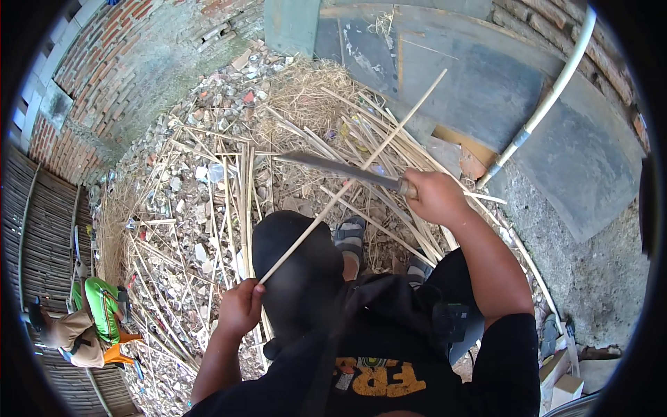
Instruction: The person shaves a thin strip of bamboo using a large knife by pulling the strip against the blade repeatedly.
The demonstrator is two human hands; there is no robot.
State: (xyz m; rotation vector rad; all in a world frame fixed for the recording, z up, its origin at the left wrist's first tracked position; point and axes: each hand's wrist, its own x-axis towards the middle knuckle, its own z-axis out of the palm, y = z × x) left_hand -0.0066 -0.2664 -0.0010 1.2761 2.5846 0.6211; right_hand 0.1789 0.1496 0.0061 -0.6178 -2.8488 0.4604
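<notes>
The yard is bounded by a brick wall (104,76) at the upper left, a slatted wall (42,215) at the far left, and grey panels (465,90) at the upper right, across which a white pipe (545,108) is slanted. The ground (177,184) is covered with rubble and littered with pale sticks (246,198); a heap of straw (299,94) is piled near the panels. In the middle, one long stick (306,234) is held aslant above the ground. Its lower end is gripped by the left hand (240,309), thumb and fingers closed on it, and its far end is pointed to the upper right. The wooden handle of a long knife (333,167) is clasped by the right hand (435,198), and the blade is laid across the line of the stick, its tip pointed left; whether the two are touching cannot be told. Below the crossing, a sandalled foot (349,240) is seen. At the lower left, an orange seat (118,354) is occupied by another person (83,340), dressed partly in green.
</notes>
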